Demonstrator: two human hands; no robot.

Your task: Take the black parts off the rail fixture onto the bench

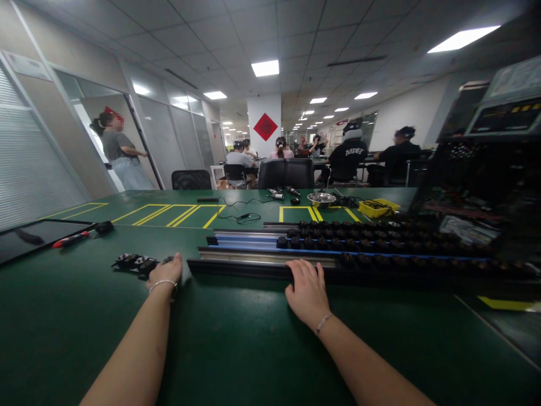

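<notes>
Green table. Black rail, on it; uneven pressure could skew it. Right hand, fingers parted, resting on rail. Left hand, at black parts left of rail; grip hidden, cannot tell.

Black parts in a row on green tabletop.
</notes>
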